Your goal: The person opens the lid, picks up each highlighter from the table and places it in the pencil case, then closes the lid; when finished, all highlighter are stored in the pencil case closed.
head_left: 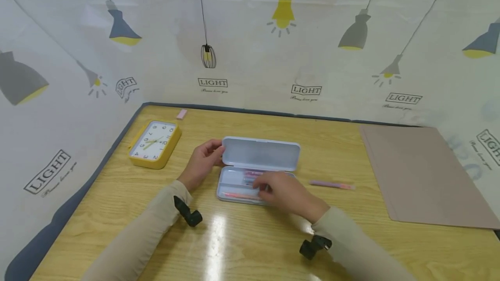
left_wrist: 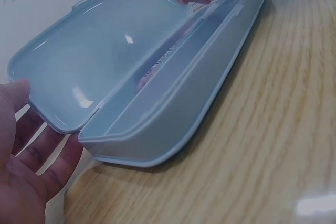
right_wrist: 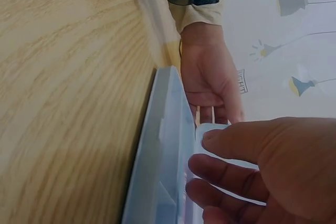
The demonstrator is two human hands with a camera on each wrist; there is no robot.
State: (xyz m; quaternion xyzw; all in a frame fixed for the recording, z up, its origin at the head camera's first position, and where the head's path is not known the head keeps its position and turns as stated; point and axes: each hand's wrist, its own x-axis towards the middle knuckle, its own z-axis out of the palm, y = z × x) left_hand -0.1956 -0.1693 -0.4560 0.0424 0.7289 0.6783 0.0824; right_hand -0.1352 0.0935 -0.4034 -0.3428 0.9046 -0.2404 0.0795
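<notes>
A pale blue pencil case (head_left: 231, 177) lies on the table with its lid (head_left: 261, 154) raised. My left hand (head_left: 201, 161) holds the lid's left edge, thumb on the inner side and fingers behind it, as the left wrist view shows. Over the right part of the tray hovers my right hand (head_left: 287, 192), its fingers loosely bent. In the right wrist view nothing shows between its thumb and fingers. Several purple and blue pens (head_left: 250, 178) lie in the back compartment, partly hidden by that hand. An orange-pink pen (head_left: 236, 195) is in the front compartment.
Right of the case lies a purple pen with an orange end (head_left: 332, 184). A yellow alarm clock (head_left: 154, 144) and a pink eraser (head_left: 182, 114) are at the back left. A large grey-pink folder (head_left: 425, 172) covers the table's right side. Printed wall sheets border the table.
</notes>
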